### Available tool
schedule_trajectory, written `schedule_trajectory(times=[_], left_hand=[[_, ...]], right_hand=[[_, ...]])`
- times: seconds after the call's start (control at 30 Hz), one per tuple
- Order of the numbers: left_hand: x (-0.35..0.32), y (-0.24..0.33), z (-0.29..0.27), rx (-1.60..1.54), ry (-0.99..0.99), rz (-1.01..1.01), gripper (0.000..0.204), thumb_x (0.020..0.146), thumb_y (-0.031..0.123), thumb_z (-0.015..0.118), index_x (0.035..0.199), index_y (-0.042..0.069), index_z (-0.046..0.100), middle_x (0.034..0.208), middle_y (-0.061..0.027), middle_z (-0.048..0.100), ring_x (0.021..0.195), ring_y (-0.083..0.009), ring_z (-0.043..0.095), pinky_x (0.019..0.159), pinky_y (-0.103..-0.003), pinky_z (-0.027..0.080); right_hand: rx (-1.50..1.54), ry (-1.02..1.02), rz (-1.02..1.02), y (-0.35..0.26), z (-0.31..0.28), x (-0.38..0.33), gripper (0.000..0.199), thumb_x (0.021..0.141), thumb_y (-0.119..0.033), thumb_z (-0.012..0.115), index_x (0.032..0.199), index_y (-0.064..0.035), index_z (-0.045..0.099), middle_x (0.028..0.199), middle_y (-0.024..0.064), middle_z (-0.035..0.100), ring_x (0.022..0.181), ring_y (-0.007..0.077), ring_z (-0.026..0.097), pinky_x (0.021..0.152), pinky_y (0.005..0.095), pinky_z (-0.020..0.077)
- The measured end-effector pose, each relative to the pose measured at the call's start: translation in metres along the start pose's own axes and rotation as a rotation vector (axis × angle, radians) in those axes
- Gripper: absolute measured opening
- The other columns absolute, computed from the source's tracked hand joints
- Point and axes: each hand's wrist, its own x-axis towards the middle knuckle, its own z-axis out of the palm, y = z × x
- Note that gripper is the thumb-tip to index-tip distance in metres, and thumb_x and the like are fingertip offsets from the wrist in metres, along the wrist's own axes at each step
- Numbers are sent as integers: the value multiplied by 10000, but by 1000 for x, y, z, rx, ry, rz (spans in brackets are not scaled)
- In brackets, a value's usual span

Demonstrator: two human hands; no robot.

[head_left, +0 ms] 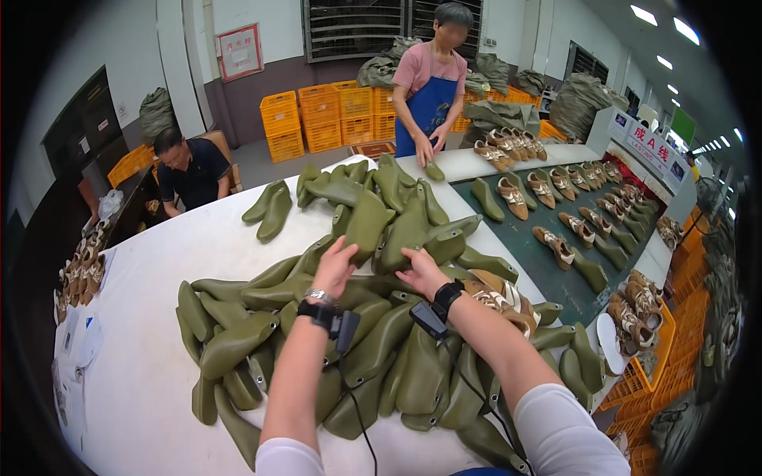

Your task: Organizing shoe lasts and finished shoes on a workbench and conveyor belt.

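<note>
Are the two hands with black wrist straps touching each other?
Apart. The head view shows a clear gap between the left hand and right hand, with green shoe molds in it.

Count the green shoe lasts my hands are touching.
2: the left last at the left hand, and the right last beside it, at the right hand. Contact with others underneath may be hidden.

White ceiling lamps [686, 31] are glaring at upper right, soft highlights are gleaming on green shoe lasts [238, 346], and fisheye distortion is bending edges toward blurry black corners.
</note>
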Motion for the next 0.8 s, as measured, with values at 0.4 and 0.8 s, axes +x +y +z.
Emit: schedule_trajectory(times=[0.4, 0.8], left_hand=[[-127, -18, -215, 986, 501, 412, 470, 751, 147, 663, 1182, 19, 525, 1124, -147, 566, 1037, -239, 532, 924, -325, 408], [-263, -115, -409, 1330, 804, -134, 775, 722, 537, 630, 1330, 123, 389, 1281, -138, 445, 1135, -347, 470, 940, -416, 414]], right_hand=[[-502, -367, 129, -18, -60, -140, 338, 912, -99, 479, 1238, -12, 454, 1061, 150, 616, 938, 215, 618, 844, 302, 504], [-680, -506, 218, 42, -73, -277, 290, 903, -94, 503, 1160, 41, 516, 988, 153, 637, 877, 184, 623, 805, 277, 493]])
